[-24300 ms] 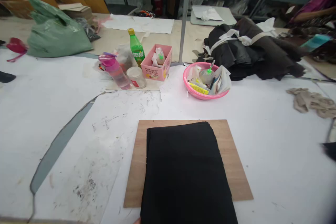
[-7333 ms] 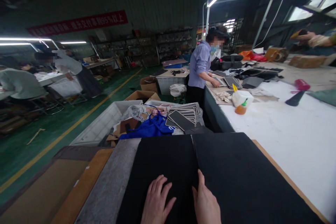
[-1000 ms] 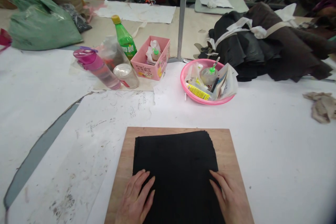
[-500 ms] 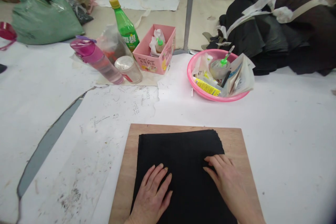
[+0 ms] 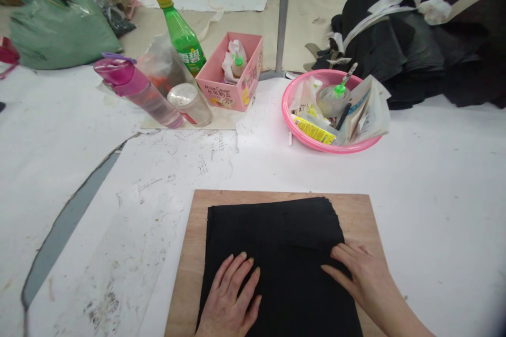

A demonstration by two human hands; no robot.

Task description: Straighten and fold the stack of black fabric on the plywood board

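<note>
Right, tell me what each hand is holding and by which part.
Nothing is gripped. The left hand lies flat, fingers spread, on the black fabric stack near its lower left; the right hand presses flat at its right edge, over the wooden board.

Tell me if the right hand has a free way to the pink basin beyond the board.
Probably yes: the right hand lies flat on the black fabric, and only bare white table lies between it and the pink basin.
</note>
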